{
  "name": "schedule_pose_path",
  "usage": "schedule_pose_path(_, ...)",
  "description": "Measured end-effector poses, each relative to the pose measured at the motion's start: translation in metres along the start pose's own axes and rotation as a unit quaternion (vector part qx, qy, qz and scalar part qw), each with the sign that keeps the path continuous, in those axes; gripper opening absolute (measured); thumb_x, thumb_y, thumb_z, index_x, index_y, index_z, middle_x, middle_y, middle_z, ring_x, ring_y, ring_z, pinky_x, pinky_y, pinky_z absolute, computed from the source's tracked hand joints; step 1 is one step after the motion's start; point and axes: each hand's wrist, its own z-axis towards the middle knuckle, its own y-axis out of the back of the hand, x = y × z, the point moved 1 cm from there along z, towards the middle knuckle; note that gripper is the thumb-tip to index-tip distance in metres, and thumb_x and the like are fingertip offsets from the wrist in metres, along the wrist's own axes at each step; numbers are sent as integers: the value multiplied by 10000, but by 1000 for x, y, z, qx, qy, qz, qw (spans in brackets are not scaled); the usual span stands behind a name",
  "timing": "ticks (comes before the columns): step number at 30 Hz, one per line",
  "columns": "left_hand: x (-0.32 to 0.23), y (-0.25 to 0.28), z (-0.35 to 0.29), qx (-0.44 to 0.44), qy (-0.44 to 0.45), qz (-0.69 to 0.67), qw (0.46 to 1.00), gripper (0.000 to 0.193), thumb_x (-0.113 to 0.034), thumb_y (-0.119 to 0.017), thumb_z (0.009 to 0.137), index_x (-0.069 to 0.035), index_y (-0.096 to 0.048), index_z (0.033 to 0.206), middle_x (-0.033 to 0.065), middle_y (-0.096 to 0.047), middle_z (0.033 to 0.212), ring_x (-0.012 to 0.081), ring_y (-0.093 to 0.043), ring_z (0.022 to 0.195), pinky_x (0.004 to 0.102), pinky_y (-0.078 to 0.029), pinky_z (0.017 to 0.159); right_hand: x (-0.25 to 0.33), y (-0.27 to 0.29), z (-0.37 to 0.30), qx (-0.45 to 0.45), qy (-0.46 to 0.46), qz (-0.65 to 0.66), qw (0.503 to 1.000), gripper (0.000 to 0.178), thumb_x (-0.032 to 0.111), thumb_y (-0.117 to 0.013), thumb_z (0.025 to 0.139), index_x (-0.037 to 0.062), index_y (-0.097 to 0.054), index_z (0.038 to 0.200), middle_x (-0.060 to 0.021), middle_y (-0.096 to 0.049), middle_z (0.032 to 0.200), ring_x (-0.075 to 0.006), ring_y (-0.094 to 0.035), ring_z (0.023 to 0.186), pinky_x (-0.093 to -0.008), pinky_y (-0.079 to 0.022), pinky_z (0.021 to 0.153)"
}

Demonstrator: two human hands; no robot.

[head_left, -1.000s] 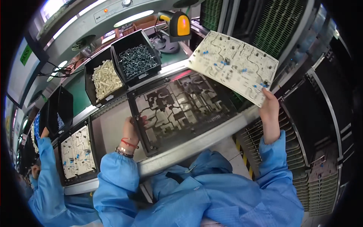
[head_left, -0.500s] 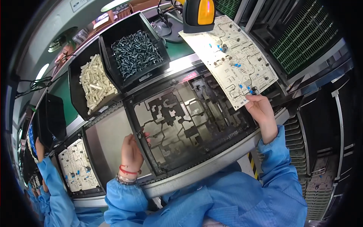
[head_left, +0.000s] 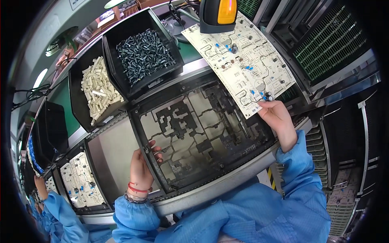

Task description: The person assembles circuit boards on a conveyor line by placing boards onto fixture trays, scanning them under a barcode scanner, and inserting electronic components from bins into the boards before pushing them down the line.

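Right hand (head_left: 277,117) pinching circuit board (head_left: 263,60) by near corner, holding it beneath scanner (head_left: 219,16), over frame's (head_left: 144,135) far-right part. Left hand (head_left: 142,166) gripping frame's left side. Scanning seemingly in hand; next move likely calling for drawing board clear.

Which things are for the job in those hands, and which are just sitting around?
In use, it seems:
white circuit board, in the right hand
black frame, gripped by the left hand
scanner, perhaps: it overlaps the board in view

Seem just sitting there:
bin of cream parts
bin of dark parts
green rack
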Motion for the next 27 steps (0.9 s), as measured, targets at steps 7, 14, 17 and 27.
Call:
schedule_pose_path(7,0,1,3,-7,-1,-11,1000,400,-243,-278,927,-12,-493,1173,104,-585,933,207,-545,769,316,-447,690,3,-5,1,-3,195,-405,893,269,68,-524,904,-70,-496,1133,-130,-549,1132,-140,-511,1032,-257,-387,924)
schedule_pose_path(14,-1,4,2,-27,-13,-9,1000,417,-260,-250,924,-9,-500,1144,119,-594,923,202,-548,759,314,-450,686,10,-42,44,-52,196,-384,901,364,173,-571,901,-69,-482,1158,-108,-546,1118,-114,-512,996,-220,-402,870)
schedule_pose_path(17,0,5,4,-32,-9,0,999,409,-253,-260,929,-26,-522,1146,94,-592,923,194,-545,742,305,-452,672,6,-46,59,-65,216,-407,885,368,200,-568,901,-64,-495,1147,-100,-546,1095,-123,-517,983,-227,-401,872)
schedule_pose_path(27,-3,10,8,-30,-29,25,999,411,-273,-247,933,-49,-536,1120,75,-601,902,174,-546,739,294,-450,659,10,-69,85,-51,220,-464,857,393,212,-578,884,-63,-508,1156,-103,-553,1107,-129,-506,1020,-235,-374,915)
